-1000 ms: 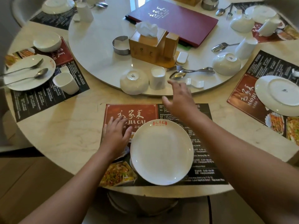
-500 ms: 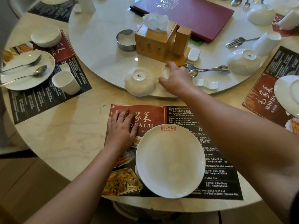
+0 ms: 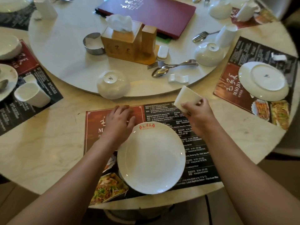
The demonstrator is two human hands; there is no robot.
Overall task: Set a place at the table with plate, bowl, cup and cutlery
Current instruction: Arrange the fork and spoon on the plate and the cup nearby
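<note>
A white plate (image 3: 151,159) with a red logo lies right side up on the printed placemat (image 3: 199,153) in front of me. My right hand (image 3: 197,112) holds a white square cup (image 3: 186,97) tilted in the air above the mat's far right corner. My left hand (image 3: 119,120) rests flat on the mat's red part, just left of the plate. An upturned white bowl (image 3: 113,84) sits on the edge of the turntable (image 3: 65,62). A fork (image 3: 172,64) and a spoon (image 3: 160,72) lie on the turntable beside a white cutlery rest (image 3: 178,78).
A wooden tissue box (image 3: 123,41), a metal ring (image 3: 93,43) and a maroon menu (image 3: 149,11) occupy the turntable. Place settings lie at left with a cup (image 3: 32,95) and at right with an upturned plate (image 3: 263,81). Another upturned bowl (image 3: 209,53) stands at right.
My right hand closed on the white cup on the turntable, lifted it and carried it back right over the placemat. My left hand slid a little to the right on the mat.
</note>
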